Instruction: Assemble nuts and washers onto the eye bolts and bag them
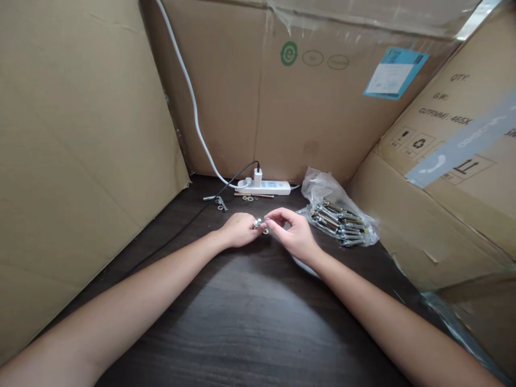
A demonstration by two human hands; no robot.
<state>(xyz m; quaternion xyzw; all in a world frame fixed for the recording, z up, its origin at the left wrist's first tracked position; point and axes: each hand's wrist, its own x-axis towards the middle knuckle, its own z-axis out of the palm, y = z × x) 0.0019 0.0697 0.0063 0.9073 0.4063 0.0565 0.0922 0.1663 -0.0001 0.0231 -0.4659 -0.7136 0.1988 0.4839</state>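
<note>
My left hand (241, 230) is closed around a metal bolt (257, 222), whose end sticks out past the thumb and forefinger. Just to its right, my right hand (293, 232) pinches a small thin metal piece, apparently a washer (266, 219), between thumb and forefinger, close to the bolt's end. Most of the bolt is hidden in my left fist. A loose nut or ring (265, 231) shows on the table just below the fingertips.
A clear plastic bag (322, 185) of several expansion bolts (342, 223) lies right. Behind are a white power strip (268, 187), a long rod (260, 195), washers (250, 199) and bolt parts (221, 203). A black cable (189, 221) crosses the dark table (242, 322); cardboard boxes (226, 107) surround it.
</note>
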